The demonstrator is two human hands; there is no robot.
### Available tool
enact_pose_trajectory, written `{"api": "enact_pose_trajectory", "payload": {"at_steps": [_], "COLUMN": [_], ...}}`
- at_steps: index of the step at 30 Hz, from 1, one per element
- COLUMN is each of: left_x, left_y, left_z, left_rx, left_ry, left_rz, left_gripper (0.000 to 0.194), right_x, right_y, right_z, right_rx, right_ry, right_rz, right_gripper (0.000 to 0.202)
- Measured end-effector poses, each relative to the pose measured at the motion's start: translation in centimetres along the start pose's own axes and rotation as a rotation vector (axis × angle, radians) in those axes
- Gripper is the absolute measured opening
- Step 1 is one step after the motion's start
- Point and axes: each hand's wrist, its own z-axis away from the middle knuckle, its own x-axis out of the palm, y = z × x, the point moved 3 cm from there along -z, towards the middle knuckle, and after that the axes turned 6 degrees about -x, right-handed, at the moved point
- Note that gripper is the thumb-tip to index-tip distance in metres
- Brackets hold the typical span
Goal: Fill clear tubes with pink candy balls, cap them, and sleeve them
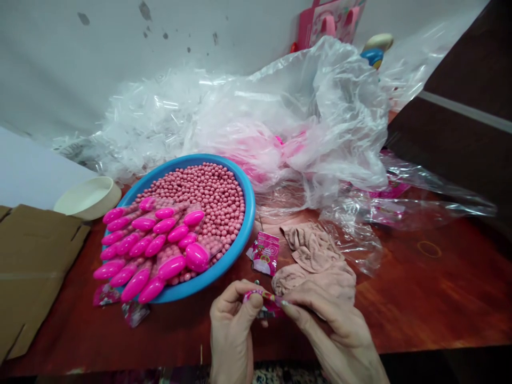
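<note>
Where the left hand (234,322) pinches it, the pink wrapper (268,296) disappears — partly.

Tbl (420,301) = red-brn, w/ blue basin (248,208) L of ctr, wht bowl (90,198) behind-L, 2 sm. pkts (135,313) by basin's near-L edge, pink pkt (266,254) to R, crumpled beige cloth (320,261) beside it, thin ring (430,256) farther R.

Pink piece (267,295): partly hidden by left hand (232,320) and right hand (334,317) (markings too small to read)
Cardboard (36,272): 1 side cut off, left edge
Pink contents (254,146): blurred behind plastic bag (348,101)
</note>
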Motion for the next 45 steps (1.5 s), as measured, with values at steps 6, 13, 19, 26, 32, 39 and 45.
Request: {"api": "enact_pose_trajectory", "payload": {"at_steps": [6,13,19,26,32,39,45], "left_x": [0.2,0.3,0.7,0.3,0.2,0.4,0.4], "left_y": [0.1,0.2,0.0,-0.5,-0.7,-1.6,-2.1], "left_z": [0.3,0.1,-0.1,-0.3,-0.2,-0.7,-1.0], "left_rx": [0.055,-0.013,-0.080,-0.104,-0.149,-0.241,-0.278], "left_ry": [0.079,0.072,0.135,0.158,0.138,0.082,0.111], "left_rz": [-0.050,-0.018,0.033,0.063,0.092,0.230,0.329], "left_gripper": [0.021,0.024,0.032,0.031,0.030,0.023,0.027], "right_x": [0.3,0.5,0.6,0.6,0.8,1.6,1.7], "right_y": [-0.2,-0.1,-1.0,-1.1,-0.1,0.8,1.3], "right_z": [0.9,1.5,1.8,1.9,1.7,1.4,1.1], "right_rx": [0.018,0.087,-0.180,-0.259,-0.182,-0.222,-0.302], "right_ry": [-0.006,0.153,0.140,0.103,0.101,0.040,0.014], "right_rz": [0.203,-0.031,0.172,0.287,0.288,0.168,0.205], "right_gripper": [0.040,0.027,0.022,0.022,0.026,0.017,0.010]}}
